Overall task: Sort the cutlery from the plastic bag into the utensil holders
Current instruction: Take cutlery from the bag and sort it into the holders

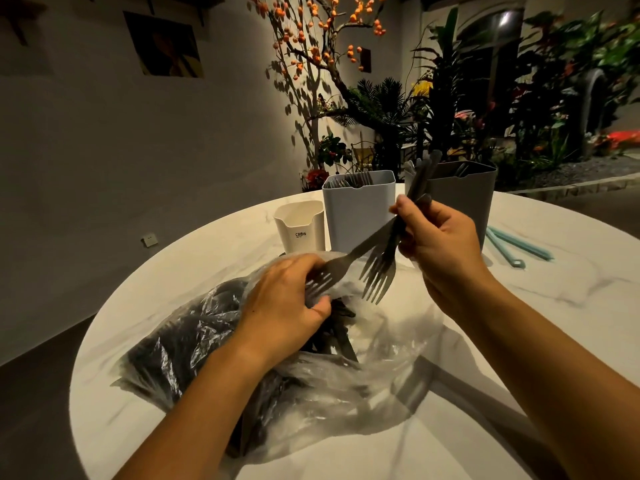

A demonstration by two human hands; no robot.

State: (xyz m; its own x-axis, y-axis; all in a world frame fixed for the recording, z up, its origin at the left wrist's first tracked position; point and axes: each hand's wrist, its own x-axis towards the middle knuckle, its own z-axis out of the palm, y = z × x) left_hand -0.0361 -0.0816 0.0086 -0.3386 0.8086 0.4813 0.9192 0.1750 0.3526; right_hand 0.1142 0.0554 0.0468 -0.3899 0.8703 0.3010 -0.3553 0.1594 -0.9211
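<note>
Forearms reach in from the near edge over a round white marbled counter [571,299]. Under the left hand [287,299] lies a clear plastic bag [346,386], crumpled, its mouth toward the hands, dark cutlery [180,344] packed inside and showing through the film, mostly to the left of that hand.

Beyond the hands stand three utensil holders in a row. Dark grey holder [460,199]: directly behind the right hand [440,237], handles poking above its rim. Light blue-grey holder [356,209]: between the two hands and further back, fork tines visible at its top. Small cream holder [301,226]: beyond the left hand, lettering on its front, contents not visible.

Right hand: raised above the bag, fingers curled round a bundle of dark forks [381,268], tines hanging down, handles slanting up in front of the dark grey holder.

Left hand: resting at the bag's mouth, thumb and fingers pinching the tine end of a single fork [349,258]. Its handle runs up to the right hand's bundle; whether the right hand also grips it, cannot tell.

Right of the right hand, on the counter: two pale teal sticks [512,245] lying side by side.
</note>
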